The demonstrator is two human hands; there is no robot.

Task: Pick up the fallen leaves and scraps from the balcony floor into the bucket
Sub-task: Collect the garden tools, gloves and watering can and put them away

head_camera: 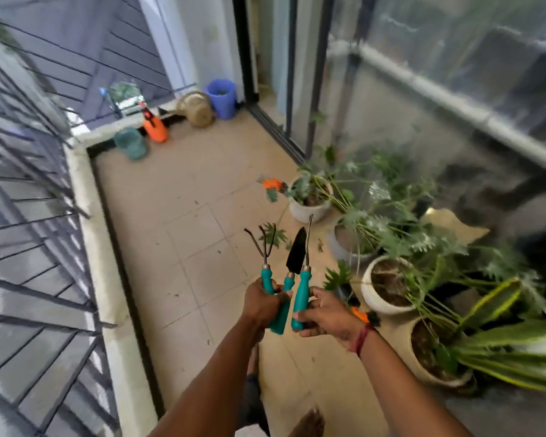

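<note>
The left hand (262, 302) grips a rake (267, 279) and trowel (297, 250); the right hand (323, 313) grips a third tool (300, 291). Leaves (270, 236) lie on the floor (186, 231), well apart from the blue bucket (222, 96), so pickup looks unstarted.

Left: railing (29, 184) above kerb (85, 200). Centre: floor (186, 184). Far end, left to right: tub (130, 143), sprayer (154, 126), watering can (197, 108), bucket (223, 96) in corner beside door frame (243, 42). Right: row of pots (371, 294) along glass wall (423, 74). Loose leaves (271, 236) on floor just left of pots. Near centre, above floor: rake (267, 277) and trowel (297, 250) in left grip (264, 302), weeder (300, 291) in right grip (325, 313).
</note>
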